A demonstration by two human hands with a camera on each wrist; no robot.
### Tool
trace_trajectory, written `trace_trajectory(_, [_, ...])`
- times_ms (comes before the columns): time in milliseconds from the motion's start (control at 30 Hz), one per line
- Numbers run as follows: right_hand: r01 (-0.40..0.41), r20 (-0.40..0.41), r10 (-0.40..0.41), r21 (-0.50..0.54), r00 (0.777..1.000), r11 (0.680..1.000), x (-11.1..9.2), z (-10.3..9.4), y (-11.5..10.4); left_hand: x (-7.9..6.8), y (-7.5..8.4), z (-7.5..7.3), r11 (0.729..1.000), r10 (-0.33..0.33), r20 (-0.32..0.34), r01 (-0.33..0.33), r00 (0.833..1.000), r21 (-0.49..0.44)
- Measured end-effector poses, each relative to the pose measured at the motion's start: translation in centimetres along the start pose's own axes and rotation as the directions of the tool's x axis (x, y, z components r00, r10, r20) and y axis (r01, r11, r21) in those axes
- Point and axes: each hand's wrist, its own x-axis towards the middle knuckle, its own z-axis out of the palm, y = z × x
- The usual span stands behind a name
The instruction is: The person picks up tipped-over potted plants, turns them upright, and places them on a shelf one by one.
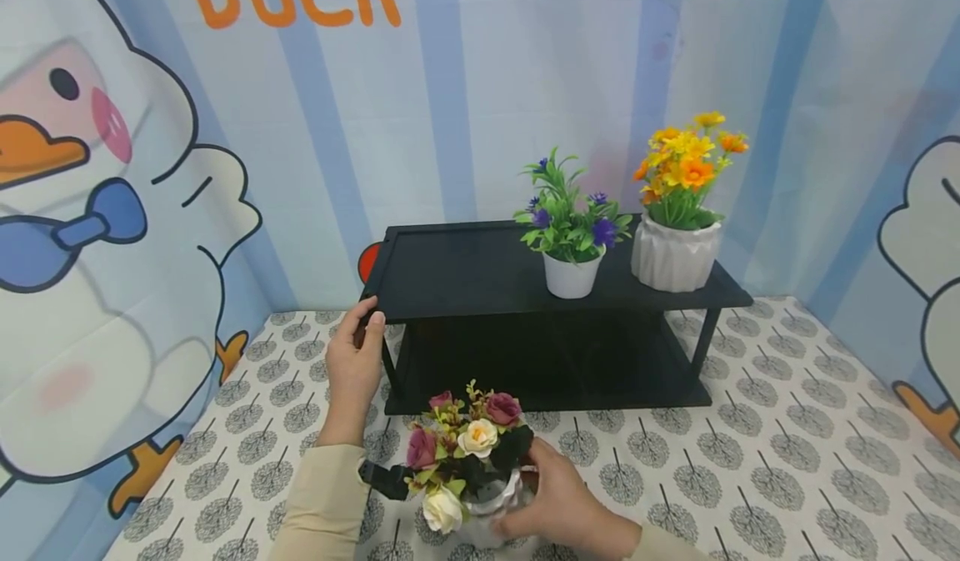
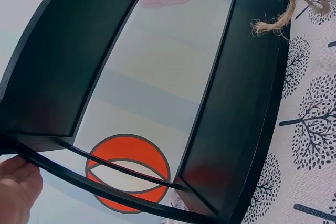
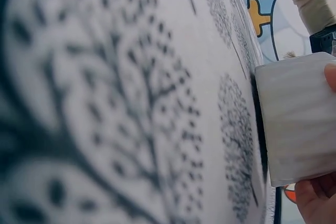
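Observation:
My right hand (image 1: pixel 558 503) holds a white flowerpot (image 3: pixel 299 121) of artificial roses (image 1: pixel 480 438), cream and dusky pink, low in front of the shelf. The fingers and thumb lie around the pot's right side. At the near left corner of a black two-tier shelf (image 1: pixel 457 273), my left hand (image 1: pixel 355 361) grips the edge of the top board between thumb and fingers. In the left wrist view, its fingertips (image 2: pixel 23 174) meet the shelf's end frame. A frayed twine (image 2: pixel 278 24) hangs by the pot in that view.
On the top board's right half stand a small white pot with purple-blue flowers (image 1: pixel 572 273) and a ribbed white pot with yellow-orange flowers (image 1: pixel 675 252). A tree-print tablecloth (image 1: pixel 787 428) covers the table. Behind the shelf hangs a striped duck backdrop (image 1: pixel 510 86).

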Motion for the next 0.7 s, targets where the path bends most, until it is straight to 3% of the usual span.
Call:
trace_trajectory(400, [0.065,-0.049,-0.071,-0.101,0.996,0.993,0.5,-1.4,-1.3,0.0,-0.1,0.0,1.000,0.000,-0.007,0.000,1.000,0.026])
trace_trajectory(700, [0.089,-0.079,-0.100,-0.136,0.992,0.987,1.7,-3.6,-4.5,0.1,-0.1,0.1,1.000,0.010,-0.021,-0.009,1.000,0.030])
